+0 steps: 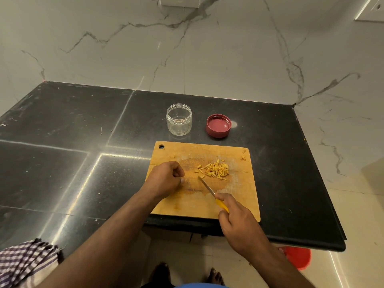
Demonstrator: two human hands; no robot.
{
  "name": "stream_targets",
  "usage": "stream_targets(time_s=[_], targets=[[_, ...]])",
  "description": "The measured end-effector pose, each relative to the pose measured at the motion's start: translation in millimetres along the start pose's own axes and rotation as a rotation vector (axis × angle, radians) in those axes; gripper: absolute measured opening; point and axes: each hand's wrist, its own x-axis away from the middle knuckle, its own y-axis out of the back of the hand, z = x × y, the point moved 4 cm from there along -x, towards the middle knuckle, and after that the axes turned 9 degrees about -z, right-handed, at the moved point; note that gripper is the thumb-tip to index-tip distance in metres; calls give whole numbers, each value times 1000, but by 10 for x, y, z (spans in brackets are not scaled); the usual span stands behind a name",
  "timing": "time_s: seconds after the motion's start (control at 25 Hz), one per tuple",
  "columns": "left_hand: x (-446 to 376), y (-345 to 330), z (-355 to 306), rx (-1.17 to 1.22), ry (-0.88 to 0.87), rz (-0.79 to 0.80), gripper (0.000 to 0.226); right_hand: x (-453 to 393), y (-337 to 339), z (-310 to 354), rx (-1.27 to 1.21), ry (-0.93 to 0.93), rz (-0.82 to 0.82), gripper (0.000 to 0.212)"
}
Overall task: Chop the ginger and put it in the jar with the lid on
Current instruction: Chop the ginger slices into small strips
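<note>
Chopped ginger (pixel 215 170) heaped mid-frame on cutting board (pixel 239 196). Right hand (pixel 239 223) clenched round yellow-handled knife (pixel 209 191), blade toward heap, probably for gathering. Left hand (pixel 165 179) curled loosely, apparently empty. Open jar (pixel 179 119), lid (pixel 218 125) waiting above board.

Black stone worktop (pixel 62 121), polished, pale seam lines crossing it — small specks of debris scattered on the left part. White marble-look wall (pixel 207 59) behind, grey veins; switch plate (pixel 179 1) at top edge. Checked cloth (pixel 25 262) — purple and white — hangs over the worktop's near left corner. Red bucket (pixel 299 258) on the pale tiled floor (pixel 197 256), partly under the worktop's right edge.
</note>
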Motion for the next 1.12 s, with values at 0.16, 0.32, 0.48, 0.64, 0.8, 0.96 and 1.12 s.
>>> stream_targets(time_s=[0.16, 0.32, 0.48, 0.64, 0.8, 0.96, 1.12], targets=[[-20, -101, -54, 25, -15, -16, 11, 11, 105, -69, 10, -44, -85, 36], [-44, -64, -15, 11, 2, -105, 23, -55, 6, 110, -26, 43, -28, 37], [-32, 4, 57, -12, 4, -108, 24, -140, -38, 118, 9, 38, -34, 38], [68, -58, 78, -41, -72, -48, 24, -108, 15, 97, -32, 18, -69, 37], [50, -130, 52, -90, -109, -64, 26, -47, -33, 151, -68, 15, -42, 35], [-8, -200, 18, -85, -89, -81, 24, -24, -62, 183, -65, 7, -16, 36], [-43, -250, 19, -33, -27, -61, 20, -48, -73, 226, -52, 40, -22, 37]])
